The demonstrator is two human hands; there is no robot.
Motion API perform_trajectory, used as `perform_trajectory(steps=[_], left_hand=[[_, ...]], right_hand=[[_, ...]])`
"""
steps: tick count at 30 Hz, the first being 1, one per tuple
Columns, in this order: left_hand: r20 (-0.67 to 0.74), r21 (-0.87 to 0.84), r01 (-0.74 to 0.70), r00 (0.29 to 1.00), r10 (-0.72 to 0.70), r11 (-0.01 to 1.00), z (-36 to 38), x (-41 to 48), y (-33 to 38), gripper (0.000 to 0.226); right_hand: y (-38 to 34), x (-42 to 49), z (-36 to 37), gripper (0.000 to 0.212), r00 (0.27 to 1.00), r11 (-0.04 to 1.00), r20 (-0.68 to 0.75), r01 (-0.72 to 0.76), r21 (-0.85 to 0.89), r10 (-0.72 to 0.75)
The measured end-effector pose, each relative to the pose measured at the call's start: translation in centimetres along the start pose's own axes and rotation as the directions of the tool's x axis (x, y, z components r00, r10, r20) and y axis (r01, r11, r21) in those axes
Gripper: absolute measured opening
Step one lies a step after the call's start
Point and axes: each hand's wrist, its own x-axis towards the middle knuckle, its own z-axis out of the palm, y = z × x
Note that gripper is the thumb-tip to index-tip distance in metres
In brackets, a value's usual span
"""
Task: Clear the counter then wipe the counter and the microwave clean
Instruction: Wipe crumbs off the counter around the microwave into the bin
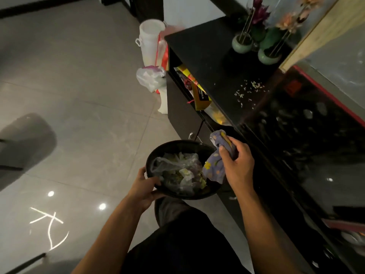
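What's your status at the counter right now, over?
Left hand holds bowl of scraps. Right hand grips cloth at its rim. Crumbs on counter, unwiped. Two vases at far end.

Smooth black counter (207,62); glossy floor tiles (79,95); soft cloth rag (214,169); thin clear plastic bag (173,167) in dark bowl (177,145).

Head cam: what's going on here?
A person stands at the black counter. The left hand holds a black bowl of crumpled plastic and food scraps by its rim, off the counter's edge. The right hand grips a purple floral cloth beside the bowl. Scattered crumbs lie on the counter near two green vases.
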Motion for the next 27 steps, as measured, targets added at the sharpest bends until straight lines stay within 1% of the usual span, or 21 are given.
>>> perform_trajectory(steps=[3, 5, 8, 14, 18, 21, 23, 25, 27], left_hand=[[0.012, 0.092, 0.003, 1.0, -0.004, 0.996, 0.7, 3.1, 5.3, 0.065], [0.023, 0.152, 0.014, 1.0, -0.017, 0.988, 1.2, 4.8, 9.0, 0.063], [0.065, 0.232, 0.046, 0.996, -0.062, 0.972, 1.9, 7.8, 14.4, 0.066], [0.102, 0.366, 0.073, 0.988, -0.118, 0.928, 4.4, 13.6, 21.7, 0.067], [0.152, 0.429, 0.102, 0.971, -0.182, 0.898, 6.7, 17.3, 25.9, 0.064], [0.196, 0.495, 0.143, 0.943, -0.27, 0.857, 8.5, 20.1, 29.7, 0.063], [0.221, 0.558, 0.153, 0.92, -0.324, 0.815, 9.8, 21.8, 32.2, 0.063], [0.234, 0.639, 0.141, 0.9, -0.366, 0.756, 11.0, 23.4, 34.3, 0.061], [0.254, 0.704, 0.119, 0.878, -0.405, 0.7, 12.1, 24.9, 36.0, 0.06]], right_hand=[[-1.5, 5.7, 3.4, 0.037, 0.998, 1.0, -0.051, -0.021, 0.005, 0.021], [-2.7, 9.2, 5.0, 0.037, 0.993, 0.999, -0.113, -0.042, 0.028, 0.045], [-4.2, 14.5, 7.1, 0.04, 0.98, 0.996, -0.182, -0.069, 0.052, 0.077], [-6.6, 24.6, 10.3, 0.056, 0.954, 0.991, -0.267, -0.129, 0.036, 0.134], [-7.9, 31.5, 12.0, 0.068, 0.92, 0.978, -0.331, -0.2, 0.062, 0.21], [-8.4, 35.9, 13.2, 0.074, 0.888, 0.962, -0.371, -0.263, 0.077, 0.272], [-8.1, 37.7, 13.9, 0.075, 0.88, 0.953, -0.373, -0.3, 0.047, 0.296], [-7.8, 38.2, 14.6, 0.073, 0.876, 0.938, -0.354, -0.347, 0.01, 0.328], [-7.7, 37.7, 15.0, 0.07, 0.867, 0.926, -0.345, -0.378, 0.01, 0.358]])
